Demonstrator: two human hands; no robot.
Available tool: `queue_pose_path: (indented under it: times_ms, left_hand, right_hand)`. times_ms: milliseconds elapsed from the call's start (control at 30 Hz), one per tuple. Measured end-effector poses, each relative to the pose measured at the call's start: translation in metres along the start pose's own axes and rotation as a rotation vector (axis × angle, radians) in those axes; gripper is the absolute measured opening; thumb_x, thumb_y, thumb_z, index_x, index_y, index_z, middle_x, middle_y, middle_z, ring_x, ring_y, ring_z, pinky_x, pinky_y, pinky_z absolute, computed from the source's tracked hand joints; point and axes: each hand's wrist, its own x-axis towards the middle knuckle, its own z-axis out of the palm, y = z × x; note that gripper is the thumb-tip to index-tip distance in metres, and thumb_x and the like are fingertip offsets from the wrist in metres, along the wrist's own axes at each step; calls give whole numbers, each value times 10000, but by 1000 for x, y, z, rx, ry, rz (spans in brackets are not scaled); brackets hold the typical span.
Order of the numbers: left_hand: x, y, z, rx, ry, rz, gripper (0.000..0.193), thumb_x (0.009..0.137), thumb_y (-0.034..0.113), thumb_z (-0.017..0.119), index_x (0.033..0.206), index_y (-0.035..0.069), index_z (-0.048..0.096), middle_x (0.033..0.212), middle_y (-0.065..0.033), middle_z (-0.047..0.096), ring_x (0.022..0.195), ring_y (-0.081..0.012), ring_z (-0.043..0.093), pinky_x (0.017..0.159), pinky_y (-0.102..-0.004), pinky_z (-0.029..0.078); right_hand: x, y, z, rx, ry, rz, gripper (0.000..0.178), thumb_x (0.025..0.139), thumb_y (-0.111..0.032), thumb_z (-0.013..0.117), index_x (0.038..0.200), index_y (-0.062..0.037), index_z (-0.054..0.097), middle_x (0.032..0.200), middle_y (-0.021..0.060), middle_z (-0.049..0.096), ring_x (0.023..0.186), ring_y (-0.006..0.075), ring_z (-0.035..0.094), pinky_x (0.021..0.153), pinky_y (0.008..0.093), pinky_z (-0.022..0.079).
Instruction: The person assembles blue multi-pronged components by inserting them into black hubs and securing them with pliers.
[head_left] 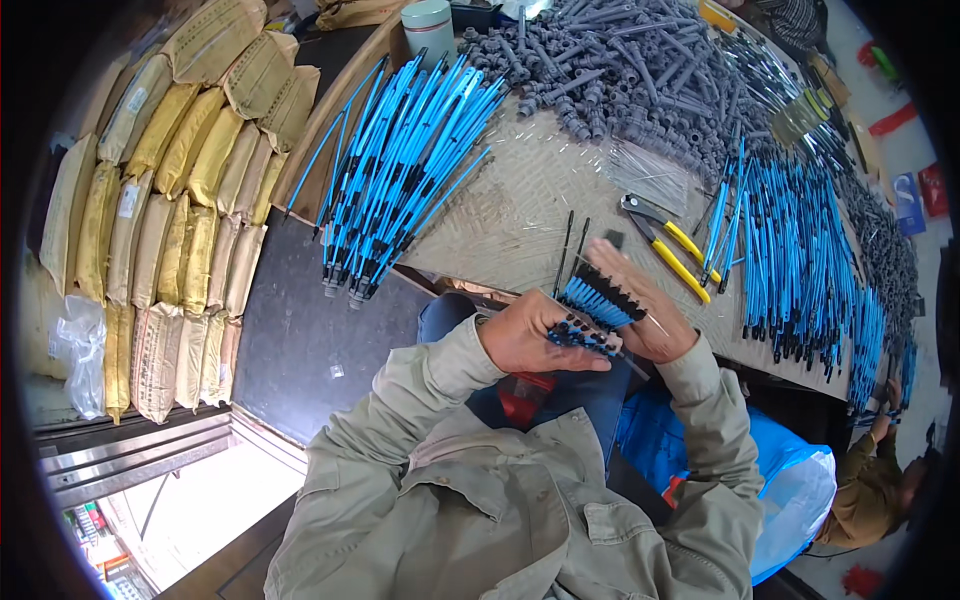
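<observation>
My left hand (532, 332) is closed round a bundle of thin blue rods with black ends (596, 304), held upright over the near edge of the table. The ends of the rods face up toward me. Beside the bundle, my right hand (650, 310) lies along its right side, fingers stretched out and palm turned to it, slightly smeared by motion. Whether that palm touches the rods I cannot tell. Two thin dark rods (567, 250) lie on the table just beyond my hands. Cutting pliers with yellow handles (672, 240) rest to the right.
A stack of blue rods (400, 165) lies at left, more blue rods (795, 255) at right. Grey plastic parts (610, 75) are heaped at the back near a pale canister (428, 28). Wrapped packages (165, 215) are piled far left. Another person's hand (882, 425) shows at far right.
</observation>
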Motion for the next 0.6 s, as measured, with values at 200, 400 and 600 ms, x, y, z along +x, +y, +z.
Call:
queue_pose_path:
  times_ms: [200, 400, 600]
  left_hand:
    - [-2, -6, 0, 148, -28, 154, 258, 757, -5, 684, 1012, 25, 665, 1039, -121, 651, 987, -220, 612, 860, -349, 488]
    - [-10, -22, 8, 310, -28, 271, 301, 755, 31, 689, 1053, 39, 648, 1089, -122, 631, 995, -233, 612, 870, -348, 486]
    - [-29, -35, 24, -266, 33, -109, 375, 782, 116, 682, 1140, 42, 594, 1157, -132, 595, 1008, -238, 606, 884, -358, 479]
  right_hand:
    - [21, 2, 0, -128, -163, -164, 621, 817, -183, 556, 1383, -95, 315, 1450, 92, 283, 1344, 248, 258, 1097, 408, 211]
    - [17, 8, 4, -98, -162, -153, 531, 884, -284, 492, 1361, -99, 350, 1424, 88, 328, 1333, 245, 282, 1093, 413, 218]
    - [16, 15, 10, -32, -100, -157, 519, 895, -305, 482, 1343, -70, 366, 1388, 108, 382, 1309, 279, 323, 1086, 421, 231]
